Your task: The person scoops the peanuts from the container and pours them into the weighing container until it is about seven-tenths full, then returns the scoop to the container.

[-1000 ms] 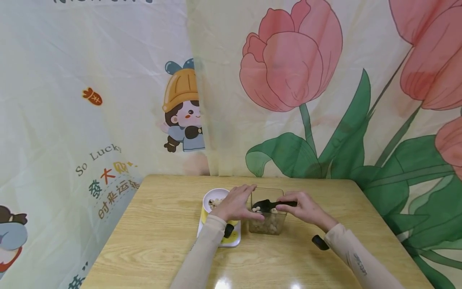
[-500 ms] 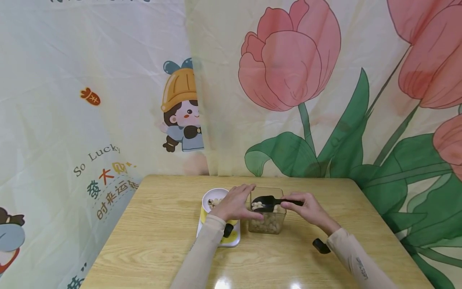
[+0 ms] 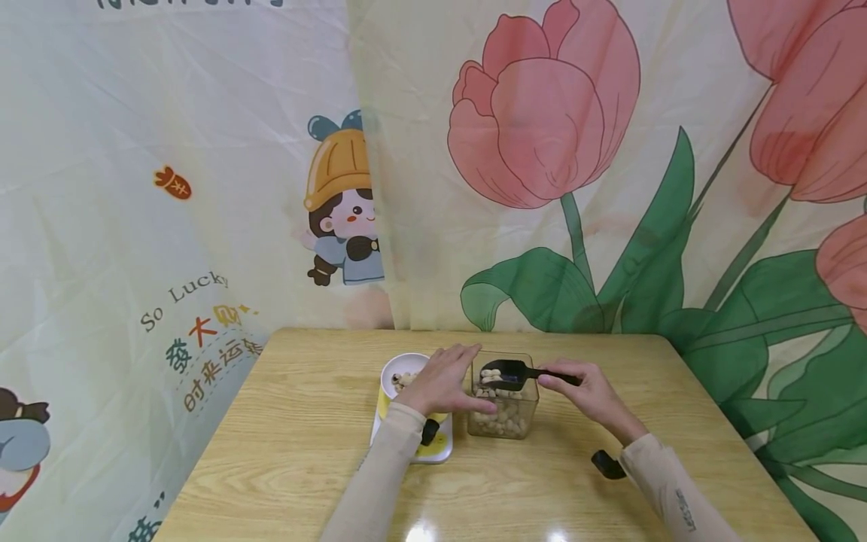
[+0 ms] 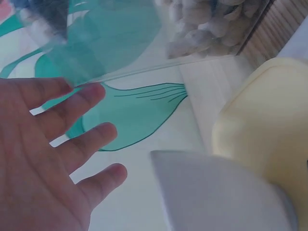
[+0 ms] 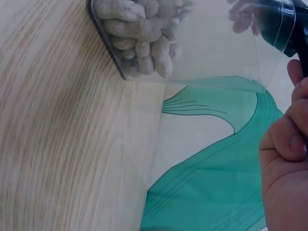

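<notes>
My right hand point(image 3: 584, 390) grips the handle of a black scoop point(image 3: 516, 375), held level over a clear plastic container point(image 3: 503, 427). Unshelled-looking peanuts point(image 5: 144, 36) fill the container's lower part, and several lie in the scoop's bowl. With fingers spread and straight, my left hand point(image 3: 440, 385) is at the container's left side; in the left wrist view its fingertips point(image 4: 94, 91) reach the rim. Partly behind that hand, a white bowl point(image 3: 388, 370) with some peanuts sits on a yellow-and-white base point(image 3: 440, 452) resembling a kitchen scale.
Everything stands on a wooden table point(image 3: 291, 436). A printed cloth point(image 3: 420, 188) with tulips and cartoon figures hangs right behind its back edge. Black wrist-camera pieces point(image 3: 607, 464) show by the sleeves.
The scoop has risen out of the peanuts and shifted a little right, now carrying several in its bowl. My right hand moved with it; the left hand stayed in place.
</notes>
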The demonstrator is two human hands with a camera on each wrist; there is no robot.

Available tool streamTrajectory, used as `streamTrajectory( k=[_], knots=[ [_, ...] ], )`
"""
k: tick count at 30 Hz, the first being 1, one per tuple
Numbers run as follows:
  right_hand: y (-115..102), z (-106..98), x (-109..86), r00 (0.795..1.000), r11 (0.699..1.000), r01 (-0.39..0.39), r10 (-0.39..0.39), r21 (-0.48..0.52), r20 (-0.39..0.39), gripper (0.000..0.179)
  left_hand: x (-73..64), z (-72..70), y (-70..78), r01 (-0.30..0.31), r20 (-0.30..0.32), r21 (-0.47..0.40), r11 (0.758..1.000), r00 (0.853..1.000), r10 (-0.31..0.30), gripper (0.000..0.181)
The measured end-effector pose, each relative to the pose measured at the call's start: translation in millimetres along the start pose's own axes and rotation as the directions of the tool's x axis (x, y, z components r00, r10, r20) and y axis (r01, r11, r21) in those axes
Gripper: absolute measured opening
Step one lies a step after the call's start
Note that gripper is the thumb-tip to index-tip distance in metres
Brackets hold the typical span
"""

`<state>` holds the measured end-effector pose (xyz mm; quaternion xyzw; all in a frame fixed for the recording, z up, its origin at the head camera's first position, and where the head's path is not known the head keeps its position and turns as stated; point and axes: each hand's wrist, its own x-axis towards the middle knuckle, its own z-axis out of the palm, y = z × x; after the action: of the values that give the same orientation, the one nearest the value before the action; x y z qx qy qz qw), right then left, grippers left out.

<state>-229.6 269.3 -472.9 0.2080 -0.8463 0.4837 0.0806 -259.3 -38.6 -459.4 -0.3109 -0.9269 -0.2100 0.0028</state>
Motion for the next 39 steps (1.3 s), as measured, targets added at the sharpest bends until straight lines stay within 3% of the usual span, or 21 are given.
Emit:
streamTrajectory(
  k=[6,12,17,26,32,39],
  knots=[
    [1,0,-1.1,0.999,0.999,-0.052,0.052,-0.013,-0.008,0.026,-12.4,-20.1,-11.0,0.040,-0.045,-0.012,0.999,0.998,-0.041,0.119],
    [8,0,-5.3,0.999,0.999,-0.042,0.042,0.000,-0.004,0.022,-34.3,-36.1,-46.4,0.149,-0.108,-0.032,0.988,0.983,-0.152,0.118],
    [14,-4,-11.2,0.999,0.999,-0.040,0.040,-0.005,0.001,0.022,-55.1,-31.3,-69.1,0.246,-0.095,-0.093,0.965,0.962,-0.255,0.129],
    [3,-12,-5.3,0.997,0.997,-0.065,0.063,-0.031,-0.051,0.033,-69.1,-20.4,-90.6,0.322,-0.081,-0.085,0.943,0.941,-0.329,0.137],
    [-13,-10,6.5,0.998,0.998,-0.050,0.049,-0.022,-0.045,0.034,-72.1,-17.0,-95.7,0.326,-0.052,-0.082,0.942,0.942,-0.331,0.132],
    [-30,1,29.8,1.000,1.000,-0.016,0.016,0.020,-0.019,0.030,-69.3,-13.3,-95.7,0.319,-0.079,-0.096,0.943,0.942,-0.327,0.129]
  ],
)
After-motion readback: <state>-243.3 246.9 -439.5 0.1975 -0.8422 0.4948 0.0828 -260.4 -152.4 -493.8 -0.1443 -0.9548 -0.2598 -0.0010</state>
